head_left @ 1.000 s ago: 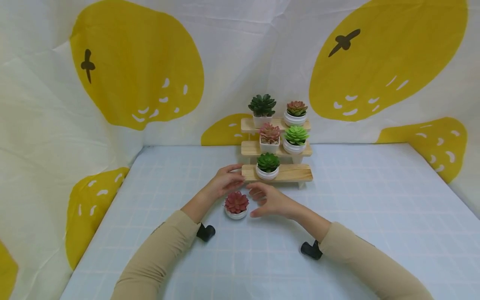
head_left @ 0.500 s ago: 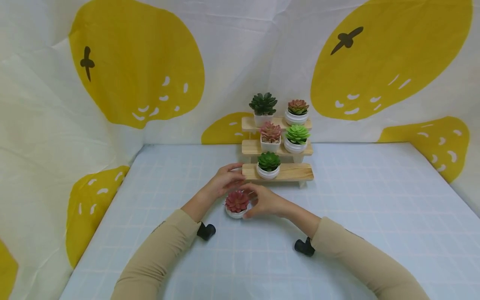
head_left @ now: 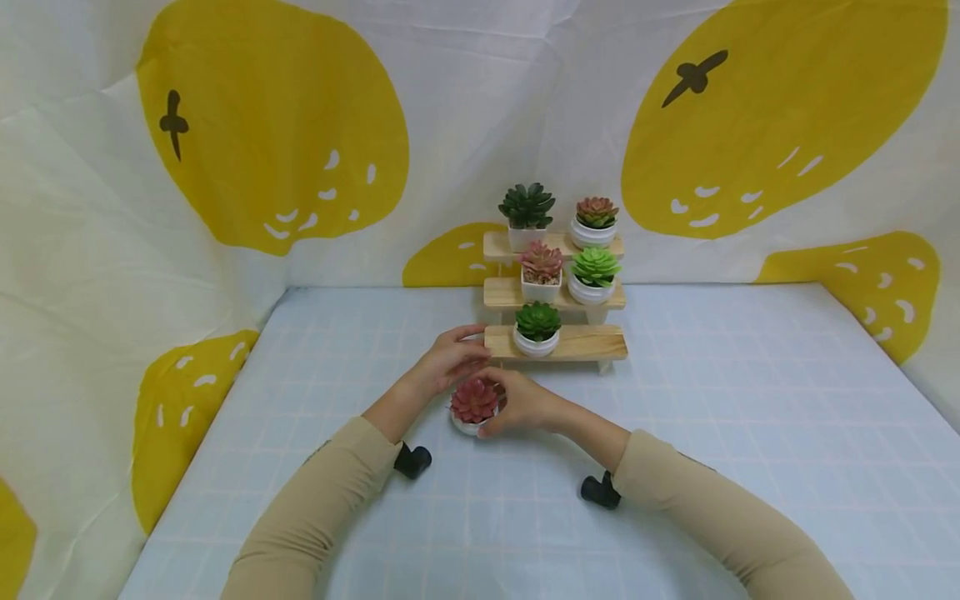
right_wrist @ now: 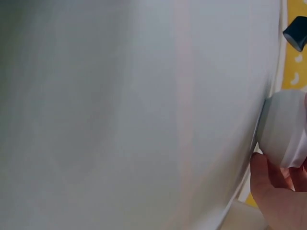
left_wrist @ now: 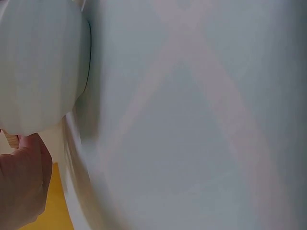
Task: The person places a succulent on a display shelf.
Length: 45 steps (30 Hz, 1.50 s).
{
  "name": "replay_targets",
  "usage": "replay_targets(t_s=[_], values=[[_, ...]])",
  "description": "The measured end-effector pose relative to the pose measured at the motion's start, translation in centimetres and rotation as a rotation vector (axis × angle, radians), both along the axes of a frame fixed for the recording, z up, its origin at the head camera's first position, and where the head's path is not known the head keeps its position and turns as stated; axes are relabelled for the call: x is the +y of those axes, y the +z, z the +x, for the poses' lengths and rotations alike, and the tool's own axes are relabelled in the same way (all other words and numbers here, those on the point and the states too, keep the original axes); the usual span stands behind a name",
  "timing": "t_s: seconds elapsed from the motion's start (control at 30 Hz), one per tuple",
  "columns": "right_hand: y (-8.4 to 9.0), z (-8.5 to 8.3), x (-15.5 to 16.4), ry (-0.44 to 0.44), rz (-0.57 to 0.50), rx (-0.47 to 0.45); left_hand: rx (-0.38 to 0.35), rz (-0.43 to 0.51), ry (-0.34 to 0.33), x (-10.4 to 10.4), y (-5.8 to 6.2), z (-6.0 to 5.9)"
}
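A red succulent (head_left: 474, 400) in a round white pot (right_wrist: 283, 132) stands on the table, in front of the wooden tiered stand (head_left: 588, 342). My right hand (head_left: 521, 404) grips that pot from the right, thumb at the near side and fingers behind. The left hand (head_left: 450, 362) holds the left end of the stand's lowest step, its thumb and fingers around the wood. On that step sits a green succulent (head_left: 537, 322) in a round white pot. In the left wrist view the white pot (left_wrist: 38, 67) looms close, partly hiding my left hand (left_wrist: 24, 182).
Higher steps bear a pink succulent (head_left: 541, 263), a bright green one (head_left: 595, 268), a dark green one (head_left: 527, 206) and a reddish one (head_left: 596, 213). A white cloth with yellow fruit prints (head_left: 510, 125) hangs behind the checked tablecloth (head_left: 735, 400).
My right hand has moved left from beside the red succulent and closed on its pot. The left hand stays at the stand's lowest step.
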State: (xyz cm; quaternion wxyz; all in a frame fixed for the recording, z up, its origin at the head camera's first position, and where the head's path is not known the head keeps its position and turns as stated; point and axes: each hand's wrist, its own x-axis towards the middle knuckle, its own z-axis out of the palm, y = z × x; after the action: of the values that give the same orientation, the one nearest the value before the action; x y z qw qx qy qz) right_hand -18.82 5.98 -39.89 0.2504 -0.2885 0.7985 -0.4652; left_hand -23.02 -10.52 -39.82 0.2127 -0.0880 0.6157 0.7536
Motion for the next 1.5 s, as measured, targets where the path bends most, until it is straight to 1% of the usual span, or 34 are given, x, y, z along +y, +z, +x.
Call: replay_targets(t_s=[0.27,0.47,0.73,0.9,1.1,1.23,1.5], values=[[0.4,0.3,0.0,-0.017,0.024,0.024,-0.004,-0.001,-0.001,0.1,0.2,0.1],[0.3,0.5,0.4,-0.03,0.011,0.013,-0.012,0.013,0.009,0.1,0.1,0.1],[0.1,0.8,1.8,-0.028,-0.009,0.028,-0.016,0.02,0.009,0.1,-0.1,0.1],[0.4,1.1,3.1,-0.038,-0.012,0.003,-0.001,0.028,0.009,0.1,-0.2,0.1],[1.0,1.4,5.1,-0.083,-0.012,-0.023,0.001,0.056,0.016,0.2,-0.2,0.1],[1.4,1.4,6.7,-0.11,-0.006,-0.031,-0.007,0.055,0.02,0.2,-0.2,0.1],[3.1,1.5,9.5,-0.175,-0.006,-0.028,-0.012,0.04,0.017,0.2,0.0,0.1]])
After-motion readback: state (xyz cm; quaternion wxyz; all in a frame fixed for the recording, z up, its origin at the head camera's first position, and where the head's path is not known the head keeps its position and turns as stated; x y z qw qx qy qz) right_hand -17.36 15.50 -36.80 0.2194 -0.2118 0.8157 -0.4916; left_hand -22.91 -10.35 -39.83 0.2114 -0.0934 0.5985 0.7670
